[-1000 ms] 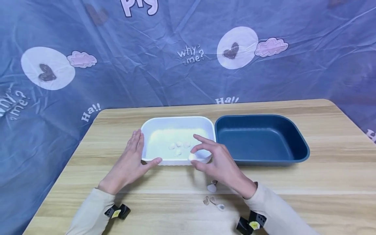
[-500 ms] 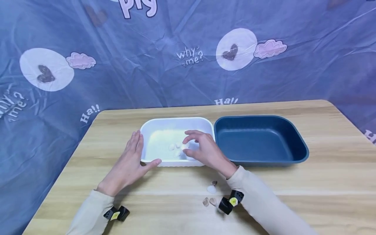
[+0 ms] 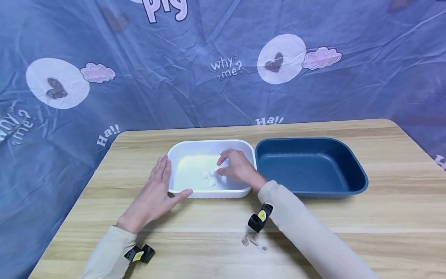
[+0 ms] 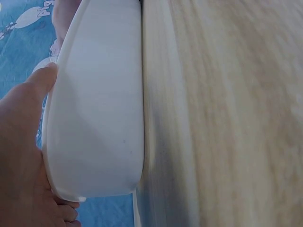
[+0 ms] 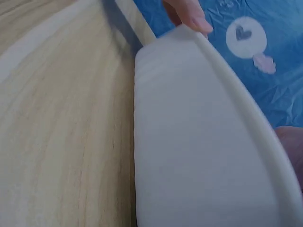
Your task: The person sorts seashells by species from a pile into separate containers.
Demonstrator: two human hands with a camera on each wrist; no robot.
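Observation:
My left hand (image 3: 153, 193) steadies the white plastic basin (image 3: 205, 193), straight fingers along its left side and thumb at the front rim. In the left wrist view that thumb (image 4: 45, 75) touches the rim. Over the right half of the basin, my right hand (image 3: 237, 166) reaches in, thumb and index finger pinching a small white seashell (image 3: 218, 167) that barely stands out from the pale bottom. Several white seashells (image 3: 204, 175) lie beside it inside. The right wrist view mostly shows the basin's outer wall (image 5: 189, 132), with the right hand (image 5: 291, 146) at the edge.
A dark blue basin (image 3: 306, 170) stands right against the white one. Brown seashells (image 3: 245, 240) and a white seashell (image 3: 263, 248) lie on the wooden table (image 3: 195, 248) near the right forearm. A blue printed cloth (image 3: 174, 85) hangs behind.
My right hand has carried the white seashell from the front right rim up and leftward into the white basin. The right forearm now covers some table shells. The left hand stays put.

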